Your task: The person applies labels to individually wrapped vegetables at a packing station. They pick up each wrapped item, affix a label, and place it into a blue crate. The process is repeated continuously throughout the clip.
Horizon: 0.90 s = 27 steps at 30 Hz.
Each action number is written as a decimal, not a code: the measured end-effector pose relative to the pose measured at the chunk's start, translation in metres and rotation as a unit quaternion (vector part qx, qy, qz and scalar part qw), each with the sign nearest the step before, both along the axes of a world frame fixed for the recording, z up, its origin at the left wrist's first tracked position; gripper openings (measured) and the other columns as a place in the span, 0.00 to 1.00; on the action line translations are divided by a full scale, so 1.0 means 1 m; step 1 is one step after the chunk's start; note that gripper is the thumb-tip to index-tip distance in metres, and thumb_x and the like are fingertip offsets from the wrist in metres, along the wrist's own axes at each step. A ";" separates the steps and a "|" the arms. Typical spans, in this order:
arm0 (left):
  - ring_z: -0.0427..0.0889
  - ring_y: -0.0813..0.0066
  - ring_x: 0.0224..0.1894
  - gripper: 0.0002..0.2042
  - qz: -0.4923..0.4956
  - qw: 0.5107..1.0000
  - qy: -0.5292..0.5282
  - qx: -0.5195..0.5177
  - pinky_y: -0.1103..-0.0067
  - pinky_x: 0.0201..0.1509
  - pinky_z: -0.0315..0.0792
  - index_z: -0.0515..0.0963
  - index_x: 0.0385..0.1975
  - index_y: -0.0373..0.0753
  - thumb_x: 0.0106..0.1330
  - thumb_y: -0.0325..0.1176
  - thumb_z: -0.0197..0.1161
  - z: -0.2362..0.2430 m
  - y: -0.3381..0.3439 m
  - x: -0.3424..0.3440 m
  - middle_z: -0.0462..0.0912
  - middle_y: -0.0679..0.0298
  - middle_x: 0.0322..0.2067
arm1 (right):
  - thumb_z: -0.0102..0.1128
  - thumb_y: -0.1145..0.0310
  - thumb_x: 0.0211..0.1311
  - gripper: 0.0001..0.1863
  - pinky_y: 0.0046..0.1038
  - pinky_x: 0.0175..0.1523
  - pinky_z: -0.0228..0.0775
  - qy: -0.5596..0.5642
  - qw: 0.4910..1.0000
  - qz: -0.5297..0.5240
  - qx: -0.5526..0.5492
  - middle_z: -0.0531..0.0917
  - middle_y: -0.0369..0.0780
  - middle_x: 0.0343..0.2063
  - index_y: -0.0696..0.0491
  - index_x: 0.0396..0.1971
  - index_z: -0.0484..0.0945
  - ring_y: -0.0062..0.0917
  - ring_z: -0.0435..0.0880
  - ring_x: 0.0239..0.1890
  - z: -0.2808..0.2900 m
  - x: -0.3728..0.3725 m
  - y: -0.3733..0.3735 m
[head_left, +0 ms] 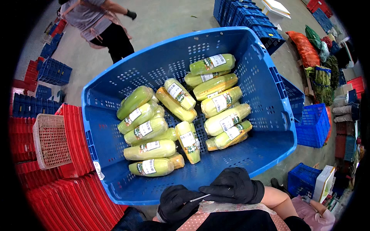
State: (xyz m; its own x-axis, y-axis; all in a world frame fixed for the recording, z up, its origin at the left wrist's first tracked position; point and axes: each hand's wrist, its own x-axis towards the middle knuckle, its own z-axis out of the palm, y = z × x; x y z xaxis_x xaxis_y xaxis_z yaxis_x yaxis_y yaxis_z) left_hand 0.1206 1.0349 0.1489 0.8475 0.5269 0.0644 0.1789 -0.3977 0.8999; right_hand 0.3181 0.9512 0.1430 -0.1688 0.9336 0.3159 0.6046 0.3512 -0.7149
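Observation:
Both my hands wear black gloves and meet at the near rim of a large blue plastic crate point(127, 188). My left hand point(178, 202) has its fingers curled, and my right hand point(233, 186) is closed beside it. A thin white strip point(200, 197) shows between them; its kind is too small to tell. Inside the crate lie plastic-wrapped corn cobs with pale green husks and white labels. One group of corn point(144, 131) rests at the left, another point(227, 104) at the right. A few cobs point(187, 142) lie between the groups.
Stacked red crates point(77, 200) and a pale basket point(52, 141) stand at left. Blue crates point(314, 125) and orange sacks point(303, 48) are at right. One person point(96, 27) stands beyond the crate; another, in pink point(312, 213), is at lower right.

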 end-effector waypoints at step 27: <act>0.74 0.66 0.18 0.09 0.074 0.996 -0.018 0.051 0.76 0.21 0.65 0.78 0.24 0.39 0.39 0.26 0.67 -0.002 -0.017 0.001 0.76 0.62 0.18 | 0.65 0.66 0.37 0.22 0.22 0.25 0.63 -0.003 0.999 -0.010 0.047 0.76 0.31 0.23 0.46 0.40 0.78 0.22 0.74 0.22 0.001 -0.003 -0.013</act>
State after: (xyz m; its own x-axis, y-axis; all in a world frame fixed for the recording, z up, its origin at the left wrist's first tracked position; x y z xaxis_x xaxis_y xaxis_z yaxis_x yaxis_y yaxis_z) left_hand 0.1213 1.0177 0.1471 0.7577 0.6342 0.1541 0.2095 -0.4600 0.8628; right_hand 0.3149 0.9378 0.1442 -0.1538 0.9031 0.4009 0.6166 0.4047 -0.6753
